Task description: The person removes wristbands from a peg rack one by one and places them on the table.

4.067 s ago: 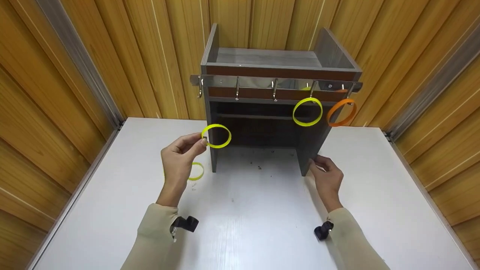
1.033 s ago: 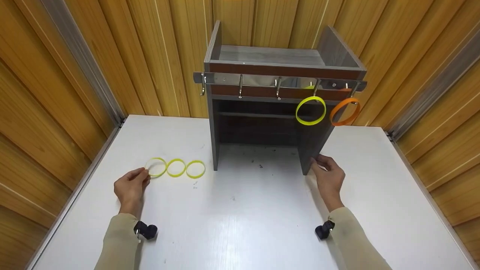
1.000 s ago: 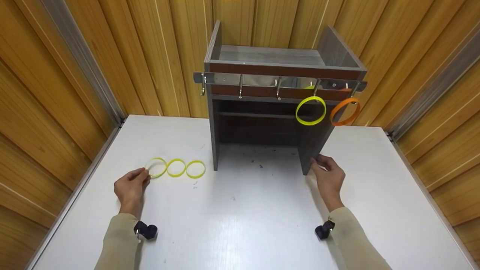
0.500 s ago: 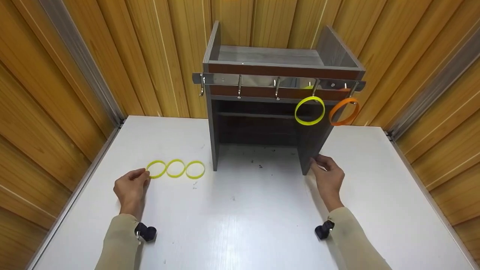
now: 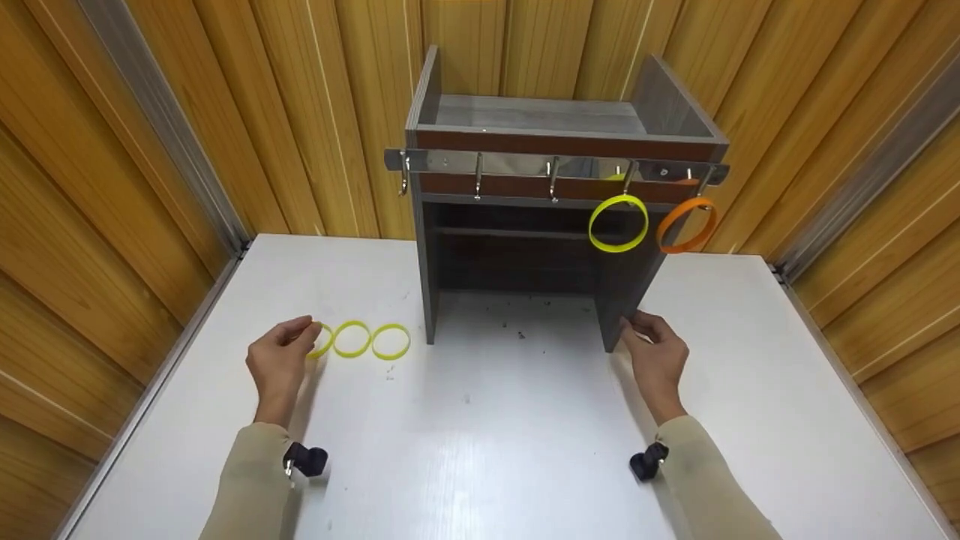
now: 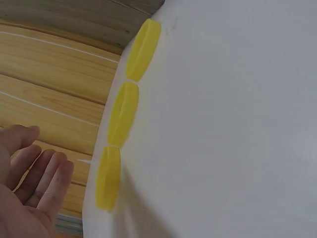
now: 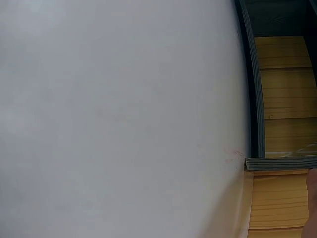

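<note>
Three yellow ring-shaped bands lie in a row on the white table, left of a grey shelf unit. My left hand hovers over the leftmost band, hiding part of it in the head view. In the left wrist view its fingers are relaxed and apart from that band, with nothing between them. Low on the shelf unit's right side panel, my right hand grips at the front edge, some fingertips hidden. The right wrist view shows only a sliver of it beside the panel.
A metal hook rail runs across the shelf unit's front. One yellow band and one orange band hang from its two right hooks; the other three hooks are bare. Small dark specks lie under the unit. Wood-patterned walls enclose the table.
My left hand first held a yellow band up before the shelf unit, then laid it at the row's left end. Now it has let go, lifted and shifted right. My right hand has stayed put.
</note>
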Available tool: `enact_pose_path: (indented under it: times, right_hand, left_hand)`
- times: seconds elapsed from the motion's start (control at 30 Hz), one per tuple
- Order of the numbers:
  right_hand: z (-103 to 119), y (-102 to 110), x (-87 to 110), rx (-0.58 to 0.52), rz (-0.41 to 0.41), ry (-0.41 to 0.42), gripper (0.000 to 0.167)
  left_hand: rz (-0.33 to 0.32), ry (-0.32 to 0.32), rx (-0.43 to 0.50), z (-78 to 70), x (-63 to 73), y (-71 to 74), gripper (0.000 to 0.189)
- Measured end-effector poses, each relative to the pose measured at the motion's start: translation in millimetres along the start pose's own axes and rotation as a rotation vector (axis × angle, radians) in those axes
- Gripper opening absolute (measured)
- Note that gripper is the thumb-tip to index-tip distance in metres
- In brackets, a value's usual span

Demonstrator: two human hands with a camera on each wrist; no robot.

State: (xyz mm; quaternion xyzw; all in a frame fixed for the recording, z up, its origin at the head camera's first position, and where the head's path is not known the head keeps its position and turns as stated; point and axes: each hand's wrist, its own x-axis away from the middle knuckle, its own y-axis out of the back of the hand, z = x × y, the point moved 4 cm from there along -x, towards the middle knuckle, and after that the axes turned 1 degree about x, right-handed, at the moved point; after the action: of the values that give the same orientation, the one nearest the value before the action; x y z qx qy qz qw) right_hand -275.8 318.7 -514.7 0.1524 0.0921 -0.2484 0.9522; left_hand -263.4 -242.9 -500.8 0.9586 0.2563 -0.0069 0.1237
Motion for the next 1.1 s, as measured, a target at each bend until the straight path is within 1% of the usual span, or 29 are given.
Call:
enact_pose_path:
  times: [0.2,0.37,0.63,0.73,0.87,1.1]
  right_hand:
    - [1,1,1.1,-0.035,0.009,0.01,0.024]
    - [3,2,2.1,-0.024,0.005,0.026,0.023]
    - [3,0,2.1,-0.05,0.002,0.024,0.02]
    - [2,-1,0.9,-0.039,-0.006,0.017,0.02]
    - [1,-1,-0.4,-0.041,-0.009,0.007,0.021]
    - [2,0,1.5,-0.049,-0.002,0.018,0.021]
  left_hand:
    - [0.032,-0.082,0.057,-27.2,9.4,-15.7,0.03]
    - [0.057,-0.145,0.098,-46.9,17.3,-29.2,0.027]
    - [0.103,-0.249,0.154,-79.6,32.0,-54.3,0.025]
    - [0.122,-0.284,0.183,-91.0,38.3,-63.4,0.024]
    - [0.142,-0.327,0.229,-105.3,46.1,-75.1,0.022]
    - [0.186,-0.381,0.292,-128.4,60.5,-93.8,0.02]
